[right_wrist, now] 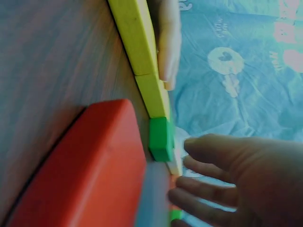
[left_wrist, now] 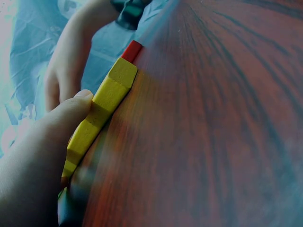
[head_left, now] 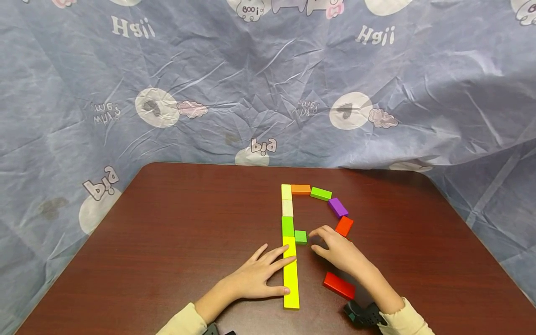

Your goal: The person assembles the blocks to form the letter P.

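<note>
My left hand (head_left: 254,278) lies with fingers spread over the long yellow blocks (head_left: 291,298), its fingertips and thumb touching them. In the left wrist view, the thumb (left_wrist: 83,97) rests against the side of a yellow block (left_wrist: 111,94). My right hand (head_left: 341,251) hovers just right of a small green cube (head_left: 300,237), fingers loosely bent and nothing in them. That cube stands beside a green block (head_left: 287,226) in the straight column. In the right wrist view, the green cube (right_wrist: 161,139) sits by the thumb tip.
Pale yellow blocks (head_left: 286,191) top the column. From there an orange block (head_left: 300,190), a green block (head_left: 321,194), a purple block (head_left: 338,207) and a red block (head_left: 345,226) curve rightward. Another red block (head_left: 339,285) lies near my right wrist. A patterned cloth (head_left: 259,70) hangs behind the table.
</note>
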Action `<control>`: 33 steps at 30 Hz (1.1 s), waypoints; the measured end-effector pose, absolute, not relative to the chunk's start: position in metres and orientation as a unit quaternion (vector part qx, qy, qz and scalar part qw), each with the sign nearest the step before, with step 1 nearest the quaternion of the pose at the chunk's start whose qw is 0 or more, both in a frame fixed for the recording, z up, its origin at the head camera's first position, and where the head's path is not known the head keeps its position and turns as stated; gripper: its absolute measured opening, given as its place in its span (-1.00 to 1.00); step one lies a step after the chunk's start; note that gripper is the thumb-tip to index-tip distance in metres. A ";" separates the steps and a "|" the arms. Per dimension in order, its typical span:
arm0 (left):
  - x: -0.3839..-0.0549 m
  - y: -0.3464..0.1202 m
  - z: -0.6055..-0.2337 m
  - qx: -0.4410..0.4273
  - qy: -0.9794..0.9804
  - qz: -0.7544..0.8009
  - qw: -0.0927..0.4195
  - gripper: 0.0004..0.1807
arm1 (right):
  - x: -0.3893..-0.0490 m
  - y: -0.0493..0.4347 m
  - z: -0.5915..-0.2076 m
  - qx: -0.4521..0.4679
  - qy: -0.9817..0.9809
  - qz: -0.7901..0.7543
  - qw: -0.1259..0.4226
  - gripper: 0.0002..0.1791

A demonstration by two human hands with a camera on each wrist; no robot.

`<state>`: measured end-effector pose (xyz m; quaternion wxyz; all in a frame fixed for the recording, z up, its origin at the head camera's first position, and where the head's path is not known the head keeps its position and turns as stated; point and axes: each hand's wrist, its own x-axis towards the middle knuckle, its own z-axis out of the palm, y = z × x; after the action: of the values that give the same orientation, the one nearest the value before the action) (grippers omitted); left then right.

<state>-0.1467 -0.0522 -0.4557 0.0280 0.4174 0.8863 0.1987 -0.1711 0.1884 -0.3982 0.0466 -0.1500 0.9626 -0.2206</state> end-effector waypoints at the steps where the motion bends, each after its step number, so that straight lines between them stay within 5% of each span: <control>1: -0.147 -0.052 -0.456 0.418 0.886 0.199 0.029 -0.26 | -0.166 0.193 -0.397 -0.144 0.966 -0.211 0.052 -0.70; 10: -0.147 -0.054 -0.456 0.415 0.888 0.194 0.029 -0.25 | -0.120 0.222 -0.393 -0.142 0.977 -0.133 0.083 -0.38; 14: -0.148 -0.053 -0.457 0.414 0.889 0.192 0.025 -0.24 | -0.115 0.221 -0.393 -0.149 0.978 -0.128 0.068 -0.54; 24: -0.146 -0.053 -0.457 0.415 0.889 0.192 0.022 -0.24 | -0.168 0.216 -0.404 -0.224 0.966 -0.099 -0.082 -0.63; 33: -0.147 -0.053 -0.456 0.415 0.888 0.195 0.030 -0.25 | -0.187 0.209 -0.416 -0.264 0.955 -0.099 -0.087 -0.64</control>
<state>-0.1472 -0.0526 -0.4561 0.0304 0.4155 0.8879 0.1950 -0.1875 0.2085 -0.4157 -0.0870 -0.2640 0.9555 -0.0992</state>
